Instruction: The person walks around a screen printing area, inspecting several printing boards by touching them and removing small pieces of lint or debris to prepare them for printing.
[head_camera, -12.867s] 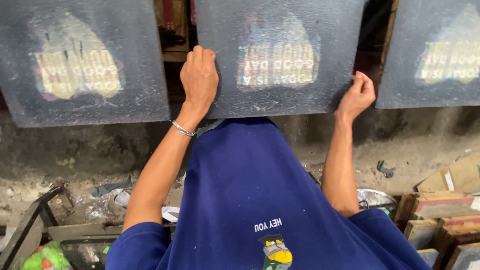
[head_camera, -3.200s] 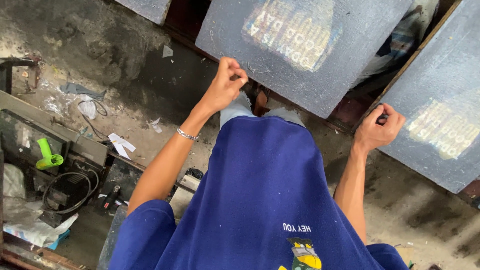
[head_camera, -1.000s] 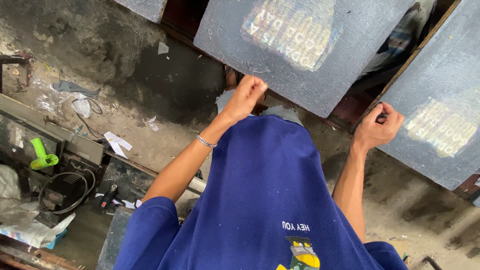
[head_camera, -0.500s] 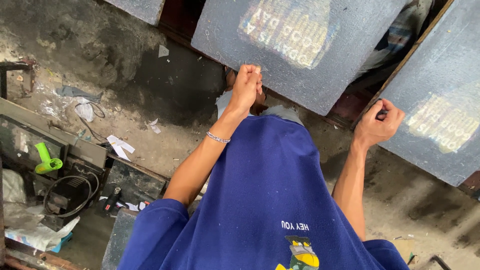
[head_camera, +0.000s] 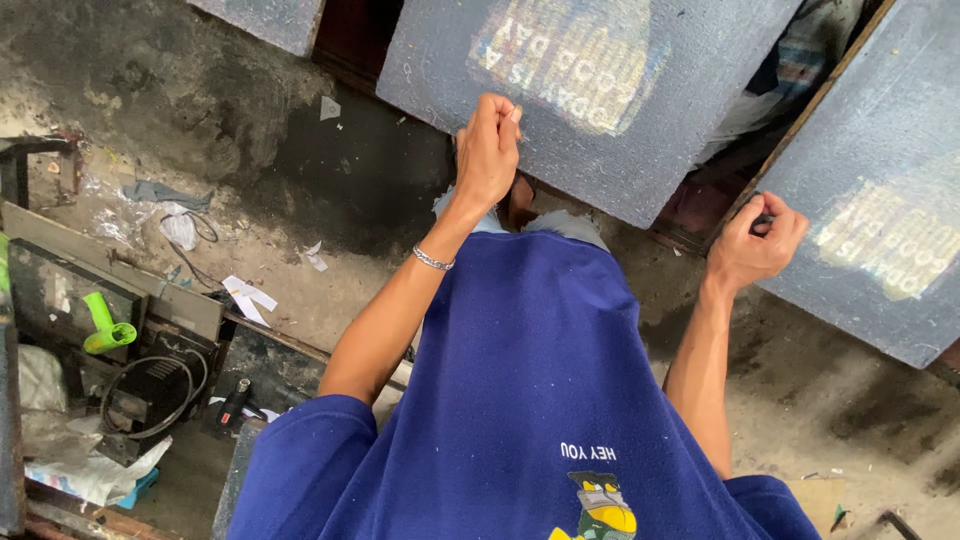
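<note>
The left hand (head_camera: 488, 150) was closed in a loose fist, fingertips pinched together, resting on the near part of the middle board (head_camera: 590, 100); whether anything was held between the fingers could not be told. A metal bracelet (head_camera: 433, 259) sat on the left wrist. The right hand (head_camera: 756, 243) was curled shut at the near corner of the right board (head_camera: 880, 190); a small dark object showed between thumb and fingers, too small to identify.

The middle board was a dark grey flat panel, tilted in the view; a pale printed patch (head_camera: 572, 55) with mirrored lettering lay on its upper surface, just beyond the left hand. The right board carried a similar pale patch (head_camera: 895, 235), just beside the right hand. A third board (head_camera: 262, 14) showed only its corner at the top left. The boards stood apart, with dark gaps between them.

The person wore a blue shirt (head_camera: 530, 400) with a cartoon print at the lower edge. The floor (head_camera: 150, 110) below was grey and stained, with paper scraps (head_camera: 245, 297) scattered on it. At the lower left lay a green tool (head_camera: 105, 328), near a coiled black cable (head_camera: 150, 395).
</note>
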